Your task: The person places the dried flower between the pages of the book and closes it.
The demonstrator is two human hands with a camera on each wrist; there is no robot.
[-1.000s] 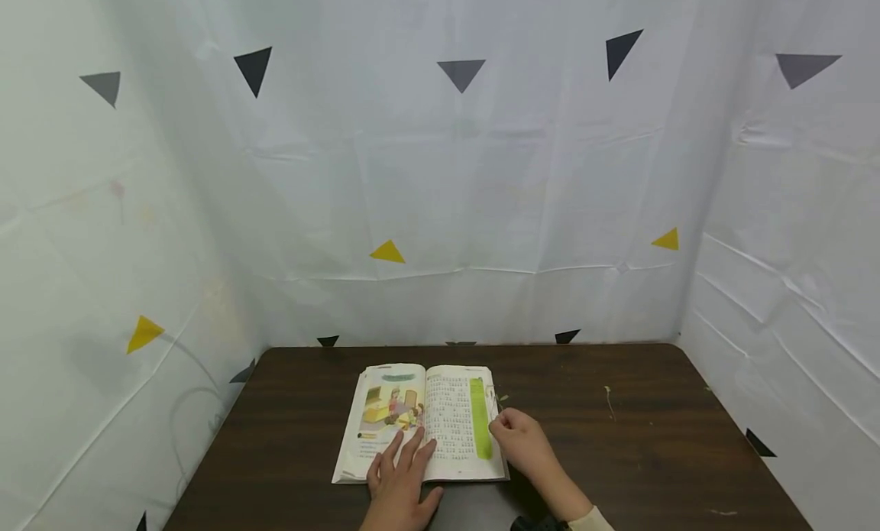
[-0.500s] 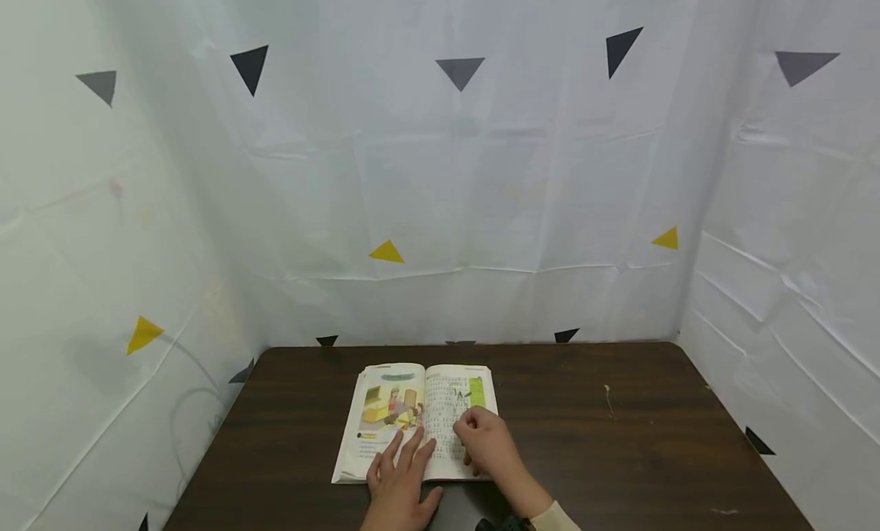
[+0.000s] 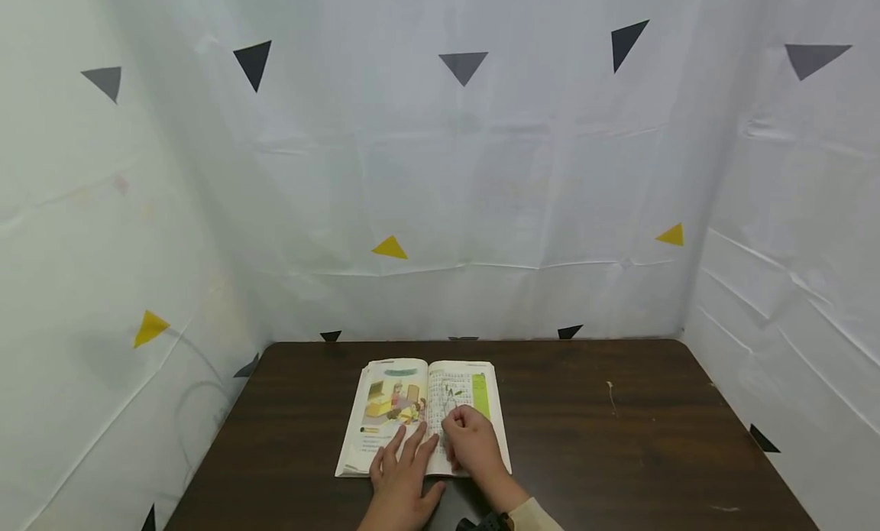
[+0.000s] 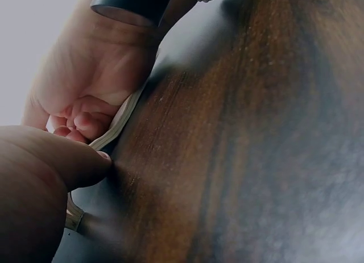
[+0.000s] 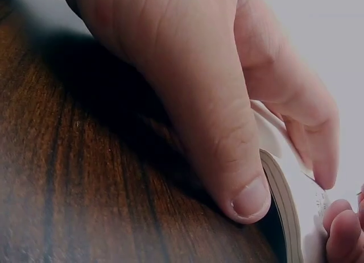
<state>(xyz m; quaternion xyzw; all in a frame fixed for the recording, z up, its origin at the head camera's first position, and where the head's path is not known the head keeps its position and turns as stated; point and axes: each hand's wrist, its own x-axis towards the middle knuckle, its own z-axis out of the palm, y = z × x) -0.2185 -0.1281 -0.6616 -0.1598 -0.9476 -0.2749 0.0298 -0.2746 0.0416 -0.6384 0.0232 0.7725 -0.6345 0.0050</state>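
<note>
An open picture book (image 3: 371, 439) lies on the dark table, with a colored drawing on its left page and printed text on the right. My left hand (image 3: 402, 474) rests across the lower part of the book near the fold, fingers spread; in the right wrist view its thumb (image 5: 227, 178) lies on the table beside the page edges. Over the right page, my right hand (image 3: 474, 439) pinches a thin plant sprig (image 3: 456, 393) with small green leaves. The sprig overlaps the text beyond the fingers. Curled fingers of the right hand (image 4: 91, 75) show in the left wrist view.
A second, dry-looking sprig (image 3: 611, 395) lies on the table (image 3: 584, 439) right of the book. Another pale thin bit (image 3: 725, 509) is near the front right. White sheeting (image 3: 481, 195) with triangles encloses the back and sides.
My right hand has moved left with the plant sprig, from the book's right edge to over the right page near the fold. The left hand has stayed in place.
</note>
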